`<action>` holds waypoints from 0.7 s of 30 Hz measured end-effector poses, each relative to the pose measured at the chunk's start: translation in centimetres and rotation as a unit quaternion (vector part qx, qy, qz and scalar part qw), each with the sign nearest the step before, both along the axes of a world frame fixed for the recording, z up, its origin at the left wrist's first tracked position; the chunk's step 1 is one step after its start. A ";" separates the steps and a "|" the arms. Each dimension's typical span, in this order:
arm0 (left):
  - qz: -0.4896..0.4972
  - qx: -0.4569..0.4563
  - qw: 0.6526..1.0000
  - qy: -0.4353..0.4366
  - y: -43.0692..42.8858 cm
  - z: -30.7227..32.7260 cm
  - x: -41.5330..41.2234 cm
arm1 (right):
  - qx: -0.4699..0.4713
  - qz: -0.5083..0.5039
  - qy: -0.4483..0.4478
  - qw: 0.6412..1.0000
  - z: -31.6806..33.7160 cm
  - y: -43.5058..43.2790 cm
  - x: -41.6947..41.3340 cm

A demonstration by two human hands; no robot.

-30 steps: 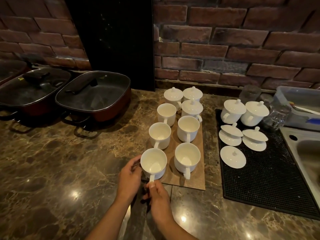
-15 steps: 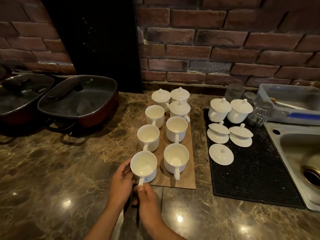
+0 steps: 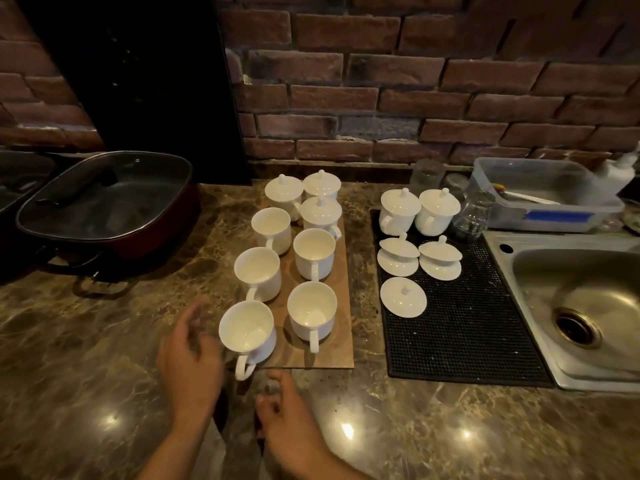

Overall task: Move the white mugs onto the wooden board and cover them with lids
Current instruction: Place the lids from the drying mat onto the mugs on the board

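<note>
Two grips: left hand (image 3: 188,358) and right hand (image 3: 287,414) both released, holding nothing.
Nearest mug: front-left mug (image 3: 247,332) on the wooden board (image 3: 341,341), beside the left hand, handle toward the person.
Lids: loose lids (image 3: 403,296) on black mat (image 3: 467,327), rightward; right hand nearer.
Obstacles: lidded mugs (image 3: 396,211) behind; sink (image 3: 575,306) beyond, on desk (image 3: 86,375).

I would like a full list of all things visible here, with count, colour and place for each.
open mugs: 5, white, wooden board
lidded mugs: 3, white, board's far end
wooden board: 1, brown, counter centre
lidded mugs on mat: 2, white, mat's far end
loose lids: 5, white, black mat, two stacks of two plus one
pan: 1, dark red, glass lid, left
sink: 1, steel, right
plastic tub: 1, clear, behind sink
glass: 1, clear, by tub
left hand: empty, beside nearest mug
right hand: empty, front
</note>
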State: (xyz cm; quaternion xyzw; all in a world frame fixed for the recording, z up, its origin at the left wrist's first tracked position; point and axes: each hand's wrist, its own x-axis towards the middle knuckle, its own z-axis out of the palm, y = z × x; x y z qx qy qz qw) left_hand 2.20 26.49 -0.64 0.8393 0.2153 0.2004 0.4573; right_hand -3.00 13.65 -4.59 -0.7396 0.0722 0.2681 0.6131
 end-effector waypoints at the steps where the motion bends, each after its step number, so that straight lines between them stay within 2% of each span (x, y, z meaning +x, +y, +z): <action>1: -0.005 0.018 0.999 -0.028 -0.7 1.0 0.0 | -0.004 0.020 -0.001 1.000 0.5 -1.2 -0.1; 6: -0.114 0.075 0.977 -0.163 -7.5 5.4 1.2 | -0.048 0.131 -0.020 0.990 3.7 -10.1 0.8; 8: -0.183 0.104 0.958 -0.196 -10.8 6.5 2.0 | -0.067 0.140 -0.018 0.988 5.5 -15.0 1.9; 10: -0.247 0.124 0.942 -0.191 -13.9 7.0 3.2 | -0.094 0.111 -0.037 0.989 7.3 -20.0 3.5; 12: -0.291 0.144 0.936 -0.137 -17.4 6.9 4.7 | -0.136 0.058 -0.058 0.987 8.6 -24.8 5.5; 16: -0.327 0.224 0.918 0.029 -23.6 4.0 8.5 | -0.228 -0.052 -0.087 0.968 9.2 -31.9 10.8; 21: -0.332 0.300 0.877 0.176 -27.2 -1.2 11.6 | -0.301 -0.102 -0.099 0.943 7.2 -36.2 16.9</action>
